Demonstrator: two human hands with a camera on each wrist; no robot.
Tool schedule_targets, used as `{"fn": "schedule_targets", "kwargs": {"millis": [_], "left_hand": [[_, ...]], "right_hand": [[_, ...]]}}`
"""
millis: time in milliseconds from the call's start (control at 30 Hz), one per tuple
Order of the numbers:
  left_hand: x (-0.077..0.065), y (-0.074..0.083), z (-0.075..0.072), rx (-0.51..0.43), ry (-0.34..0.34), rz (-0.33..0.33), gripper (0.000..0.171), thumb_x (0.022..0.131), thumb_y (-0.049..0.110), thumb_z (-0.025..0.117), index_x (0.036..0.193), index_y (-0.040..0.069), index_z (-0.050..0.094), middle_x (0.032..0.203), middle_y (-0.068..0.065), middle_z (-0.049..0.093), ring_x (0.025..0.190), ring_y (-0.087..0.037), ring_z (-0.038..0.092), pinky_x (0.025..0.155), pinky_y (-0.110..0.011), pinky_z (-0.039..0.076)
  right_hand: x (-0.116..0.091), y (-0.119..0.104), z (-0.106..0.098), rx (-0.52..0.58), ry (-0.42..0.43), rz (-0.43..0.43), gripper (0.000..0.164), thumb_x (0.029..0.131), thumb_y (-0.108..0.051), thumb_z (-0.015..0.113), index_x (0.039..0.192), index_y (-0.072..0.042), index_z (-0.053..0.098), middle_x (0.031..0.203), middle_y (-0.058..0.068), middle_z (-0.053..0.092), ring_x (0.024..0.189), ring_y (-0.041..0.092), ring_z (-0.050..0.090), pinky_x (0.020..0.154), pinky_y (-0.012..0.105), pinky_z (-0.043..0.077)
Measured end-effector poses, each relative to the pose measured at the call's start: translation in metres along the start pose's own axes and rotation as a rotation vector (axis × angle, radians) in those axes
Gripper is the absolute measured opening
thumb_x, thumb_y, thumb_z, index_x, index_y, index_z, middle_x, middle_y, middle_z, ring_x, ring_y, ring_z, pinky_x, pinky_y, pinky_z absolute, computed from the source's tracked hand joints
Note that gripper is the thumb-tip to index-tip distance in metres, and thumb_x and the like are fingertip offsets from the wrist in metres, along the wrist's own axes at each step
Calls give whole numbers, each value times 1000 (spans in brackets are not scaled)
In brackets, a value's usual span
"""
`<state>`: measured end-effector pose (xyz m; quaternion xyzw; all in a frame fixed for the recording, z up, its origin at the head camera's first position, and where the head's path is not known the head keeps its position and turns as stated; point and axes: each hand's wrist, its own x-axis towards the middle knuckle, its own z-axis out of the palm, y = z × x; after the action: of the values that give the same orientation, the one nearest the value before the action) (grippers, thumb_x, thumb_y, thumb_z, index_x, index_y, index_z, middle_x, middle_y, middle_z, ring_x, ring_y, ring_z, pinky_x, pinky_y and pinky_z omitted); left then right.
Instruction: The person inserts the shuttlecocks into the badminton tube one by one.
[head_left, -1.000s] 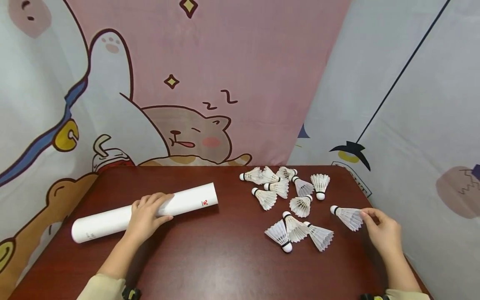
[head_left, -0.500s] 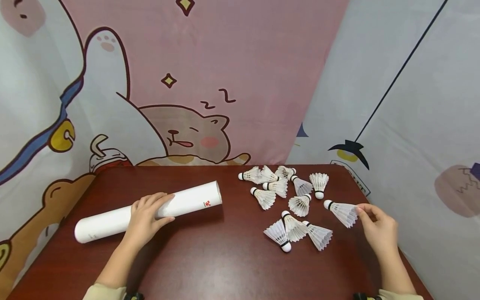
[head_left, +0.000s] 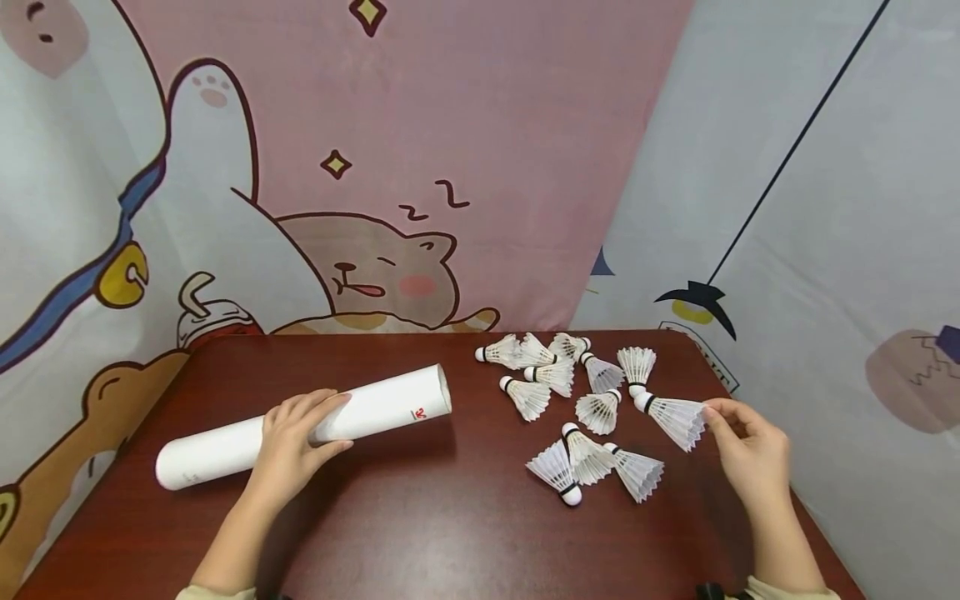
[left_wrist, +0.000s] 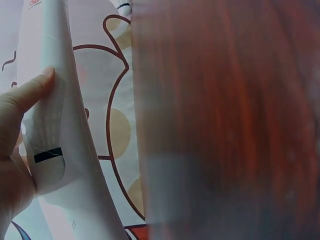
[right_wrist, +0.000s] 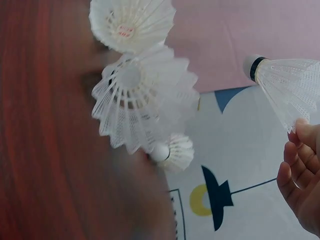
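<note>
My left hand [head_left: 296,446] grips a white shuttlecock tube [head_left: 390,404] around its middle. The tube lies slanted, its right end toward the shuttlecocks; in the left wrist view my thumb [left_wrist: 37,90] presses along its side, over a printed shuttlecock picture. My right hand [head_left: 753,450] pinches the skirt edge of one white shuttlecock [head_left: 675,419] between thumb and fingers. Its cork points left and overlaps the cork of a shuttlecock [head_left: 637,367] behind it in the head view. In the right wrist view the held shuttlecock [right_wrist: 287,87] appears off the table, cork to the left.
Several shuttlecocks lie in a loose cluster at the back right, one of them [head_left: 598,412] nearer the front. Another group, with a shuttlecock [head_left: 637,472] at its right, lies closer to me. The dark red table [head_left: 450,533] ends at a cartoon-printed cloth [head_left: 525,167].
My right hand has carried the pinched shuttlecock left and slightly back toward the others. My left hand still grips the tube, which has shifted slightly right, its right end now showing more of its rim.
</note>
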<state>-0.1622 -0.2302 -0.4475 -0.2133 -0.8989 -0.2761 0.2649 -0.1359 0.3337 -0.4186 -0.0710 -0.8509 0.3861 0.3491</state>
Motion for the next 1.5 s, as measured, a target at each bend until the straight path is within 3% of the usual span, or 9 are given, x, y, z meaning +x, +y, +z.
{"fn": "schedule_targets", "kwargs": {"millis": [500, 767, 1133, 1300, 1500], "left_hand": [[-4, 19, -3, -40, 20, 25, 73, 60, 14, 90, 127, 20, 62, 126, -7, 58, 113, -29, 45, 91, -58, 23], [-4, 31, -7, -51, 57, 61, 75, 57, 13, 91, 126, 20, 63, 125, -7, 59, 112, -29, 46, 90, -56, 24], [-4, 40, -11, -70, 43, 91, 73, 59, 19, 90, 127, 19, 62, 127, -8, 57, 116, -28, 45, 91, -55, 23], [-5, 43, -11, -75, 40, 104, 73, 60, 22, 88, 128, 20, 62, 127, -7, 58, 116, -28, 45, 91, -53, 24], [-7, 47, -10, -87, 34, 107, 72, 61, 23, 86, 129, 21, 61, 127, -7, 57, 116, -28, 45, 91, -54, 24]], "right_hand": [[-1, -37, 5, 97, 22, -87, 8, 82, 9, 69, 86, 2, 70, 66, -22, 57, 57, -3, 48, 51, 12, 36], [-1, -55, 12, 187, -18, -137, 12, 81, 15, 67, 86, 5, 69, 67, -13, 61, 61, 0, 53, 54, 13, 39], [1, -78, 22, 276, -101, -246, 17, 79, 20, 66, 85, 5, 69, 69, 4, 62, 65, 1, 54, 59, 12, 42], [-2, -102, 23, 316, -110, -301, 19, 75, 25, 64, 82, 8, 67, 67, 3, 61, 64, 1, 52, 59, 12, 40], [-6, -123, 29, 352, -147, -308, 18, 75, 25, 65, 80, 7, 67, 67, 0, 61, 63, 1, 51, 56, 14, 38]]}}
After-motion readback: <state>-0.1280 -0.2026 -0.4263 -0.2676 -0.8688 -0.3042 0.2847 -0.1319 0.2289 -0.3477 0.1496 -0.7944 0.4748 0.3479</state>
